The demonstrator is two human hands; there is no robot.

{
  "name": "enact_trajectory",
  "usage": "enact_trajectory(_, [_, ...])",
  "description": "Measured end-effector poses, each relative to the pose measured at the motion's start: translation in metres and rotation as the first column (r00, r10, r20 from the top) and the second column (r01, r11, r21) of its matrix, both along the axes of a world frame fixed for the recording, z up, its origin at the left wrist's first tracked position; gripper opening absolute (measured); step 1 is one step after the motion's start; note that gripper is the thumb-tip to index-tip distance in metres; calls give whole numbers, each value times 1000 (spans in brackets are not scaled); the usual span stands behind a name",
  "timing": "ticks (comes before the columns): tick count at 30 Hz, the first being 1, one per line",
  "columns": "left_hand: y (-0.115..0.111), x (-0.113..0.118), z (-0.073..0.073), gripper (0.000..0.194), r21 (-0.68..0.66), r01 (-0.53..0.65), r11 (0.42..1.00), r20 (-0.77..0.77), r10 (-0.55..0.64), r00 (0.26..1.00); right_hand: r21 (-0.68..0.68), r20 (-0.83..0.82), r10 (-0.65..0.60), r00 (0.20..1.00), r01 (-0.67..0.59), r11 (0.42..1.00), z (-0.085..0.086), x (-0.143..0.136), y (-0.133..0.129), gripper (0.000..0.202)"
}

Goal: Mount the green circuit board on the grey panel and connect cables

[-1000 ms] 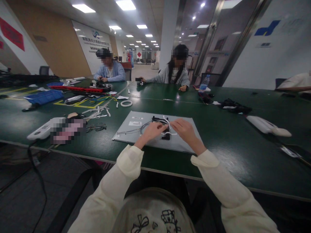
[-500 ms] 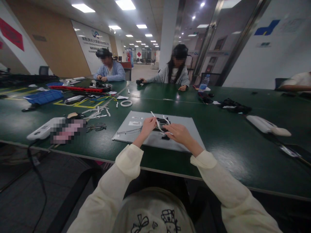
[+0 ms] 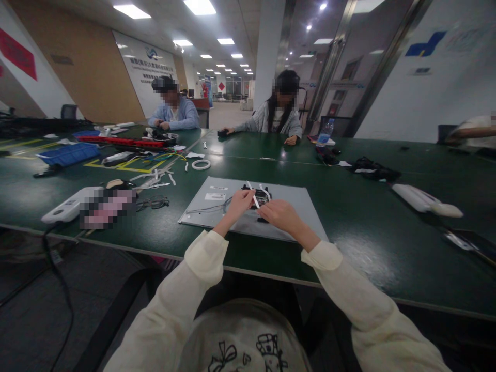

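A flat grey panel (image 3: 298, 209) lies on the table in front of me, with a black bracket-like part (image 3: 267, 194) at its middle. Over that part, my left hand (image 3: 241, 203) pinches a narrow white strip (image 3: 256, 201), its upper end sticking up past the fingers. Fingertips of my right hand (image 3: 282, 214) are closed on the strip's lower end. A second white strip (image 3: 265, 190) curves over the black part. Thin grey cables (image 3: 205, 209) run across the panel's left side, beside a white label (image 3: 215, 197).
Left of the panel are glasses (image 3: 153, 203), loose white strips (image 3: 155, 178), a white tape ring (image 3: 201, 165) and a blue tray (image 3: 70, 155). A white device (image 3: 416, 199) lies to the right. Two people sit across the green table (image 3: 372, 222), near a water bottle (image 3: 326, 132).
My right hand has moved left and its fingers have closed on the strip's lower end. My left hand has shifted slightly right and lower, and the strip now stretches straight between both hands.
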State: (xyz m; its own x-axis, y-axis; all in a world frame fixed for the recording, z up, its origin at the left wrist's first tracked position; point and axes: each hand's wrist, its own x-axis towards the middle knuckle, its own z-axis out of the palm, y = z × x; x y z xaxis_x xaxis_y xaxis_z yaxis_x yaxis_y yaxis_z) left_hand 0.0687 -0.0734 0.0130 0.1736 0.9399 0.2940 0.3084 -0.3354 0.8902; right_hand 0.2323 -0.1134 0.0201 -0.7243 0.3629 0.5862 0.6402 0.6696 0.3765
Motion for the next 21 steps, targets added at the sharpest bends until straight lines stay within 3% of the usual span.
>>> enact_trajectory(6, [4, -3, -2, 48, 131, -81, 988, -137, 99, 986, 83, -1, 96, 995, -96, 992, 0, 0, -1, 30])
enact_trajectory(14, [10, -13, -3, 41, 260, -180, 949, -121, 217, 969, 127, 16, 141, 990, -142, 982, 1, -6, -5, 34])
enact_trajectory(17, [14, -20, 2, 39, 330, -102, 939, -220, 182, 958, 100, 63, 121, 991, -127, 987, 5, -4, -5, 33])
enact_trajectory(21, [29, -40, 13, 39, 308, 146, 940, -408, -9, 913, 9, 202, 86, 975, -90, 996, 16, -7, -2, 31])
